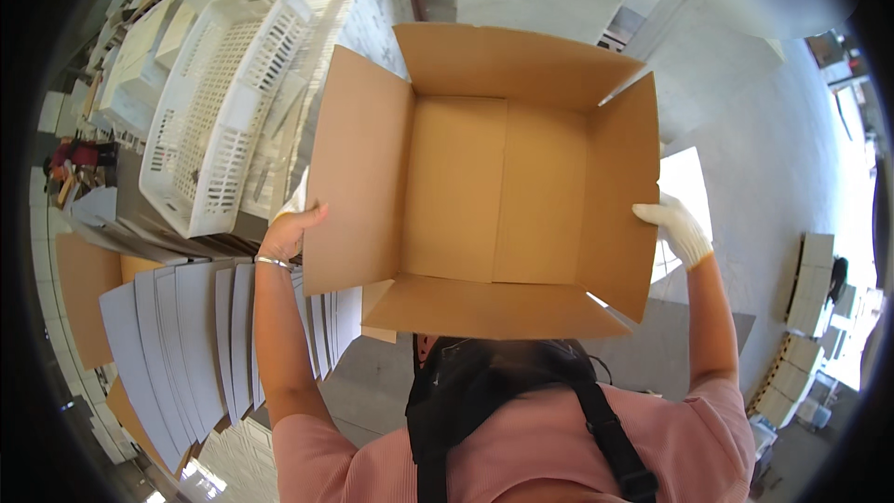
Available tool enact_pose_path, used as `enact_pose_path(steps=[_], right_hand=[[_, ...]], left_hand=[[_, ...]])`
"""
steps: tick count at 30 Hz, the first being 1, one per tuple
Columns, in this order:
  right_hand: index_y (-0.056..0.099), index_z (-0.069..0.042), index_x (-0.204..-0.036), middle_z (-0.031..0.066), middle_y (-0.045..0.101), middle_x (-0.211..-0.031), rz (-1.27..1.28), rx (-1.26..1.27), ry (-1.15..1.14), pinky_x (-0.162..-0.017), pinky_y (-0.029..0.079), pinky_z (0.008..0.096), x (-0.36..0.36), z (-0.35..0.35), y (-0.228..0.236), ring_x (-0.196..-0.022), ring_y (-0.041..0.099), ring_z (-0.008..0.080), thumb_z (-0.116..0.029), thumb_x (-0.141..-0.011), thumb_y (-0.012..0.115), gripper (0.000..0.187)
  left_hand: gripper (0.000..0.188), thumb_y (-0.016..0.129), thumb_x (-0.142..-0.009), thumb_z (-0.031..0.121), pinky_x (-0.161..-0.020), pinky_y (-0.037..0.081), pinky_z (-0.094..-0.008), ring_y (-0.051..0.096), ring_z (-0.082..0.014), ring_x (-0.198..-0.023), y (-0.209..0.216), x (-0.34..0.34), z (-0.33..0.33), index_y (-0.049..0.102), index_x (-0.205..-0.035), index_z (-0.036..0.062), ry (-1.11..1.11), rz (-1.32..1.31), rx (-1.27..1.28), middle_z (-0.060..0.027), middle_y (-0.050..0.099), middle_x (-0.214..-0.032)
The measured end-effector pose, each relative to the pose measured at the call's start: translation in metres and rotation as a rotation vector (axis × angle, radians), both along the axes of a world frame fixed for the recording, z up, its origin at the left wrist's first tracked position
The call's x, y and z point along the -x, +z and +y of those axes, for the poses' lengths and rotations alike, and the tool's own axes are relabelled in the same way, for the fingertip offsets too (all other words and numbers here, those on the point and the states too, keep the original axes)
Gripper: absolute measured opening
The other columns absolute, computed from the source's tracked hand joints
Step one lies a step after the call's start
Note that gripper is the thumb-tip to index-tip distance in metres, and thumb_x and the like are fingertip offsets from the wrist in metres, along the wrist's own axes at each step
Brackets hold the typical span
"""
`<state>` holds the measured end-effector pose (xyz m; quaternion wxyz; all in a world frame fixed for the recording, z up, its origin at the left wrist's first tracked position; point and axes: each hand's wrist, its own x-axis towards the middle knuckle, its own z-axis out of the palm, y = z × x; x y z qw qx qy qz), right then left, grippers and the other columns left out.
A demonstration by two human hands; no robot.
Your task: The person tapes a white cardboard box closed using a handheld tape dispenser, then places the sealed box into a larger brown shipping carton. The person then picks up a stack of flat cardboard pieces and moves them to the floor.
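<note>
An open cardboard box (498,191) is held up in front of my body, its flaps spread outward and its inside bare down to the seam in the bottom. My left hand (293,226) grips the left flap, the bare thumb on the inner face and the fingers mostly hidden behind it. Something white shows beside those fingers; I cannot make out what. On the other side, my right hand (680,228), in a white knitted glove, holds the right flap with its thumb in front and its other fingers behind.
Left of the box stands a white slotted plastic crate (219,112). Below it, several grey-white cardboard sheets (191,345) stand in a fanned row beside my left arm. A white sheet (687,191) lies behind my right hand. Stacked pale boxes (812,284) stand at the far right.
</note>
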<state>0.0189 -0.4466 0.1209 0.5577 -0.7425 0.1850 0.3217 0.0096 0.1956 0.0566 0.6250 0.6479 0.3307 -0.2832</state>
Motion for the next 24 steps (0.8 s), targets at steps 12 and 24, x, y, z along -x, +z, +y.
enact_pose_path(steps=[12, 24], right_hand=[[0.044, 0.004, -0.147, 0.0212, 0.061, -0.133, 0.291, 0.242, -0.229, -0.102, 0.05, 0.0469, 0.049, -0.149, -0.303, -0.123, 0.06, 0.0313, -0.042, -0.094, 0.07, 0.076], [0.058, -0.011, -0.135, 0.0173, 0.068, -0.122, -0.872, 0.946, 0.786, -0.09, 0.053, 0.0442, -0.202, 0.075, 0.022, -0.108, 0.065, 0.0357, -0.039, -0.081, 0.069, 0.061]], left_hand=[[0.051, 0.06, -0.099, 0.033, -0.083, 0.05, -0.0467, 0.065, -0.0432, -0.094, -0.182, 0.008, 0.01, 0.048, -0.141, 0.0051, -0.646, -0.128, -0.997, -0.0244, 0.067, -0.103], [0.034, 0.063, -0.1, 0.018, -0.054, 0.038, -0.0274, 0.046, -0.0066, -0.063, 0.032, 0.109, -0.092, 0.064, -0.125, -0.0041, 0.27, -0.575, -0.884, 0.0025, 0.054, -0.076]])
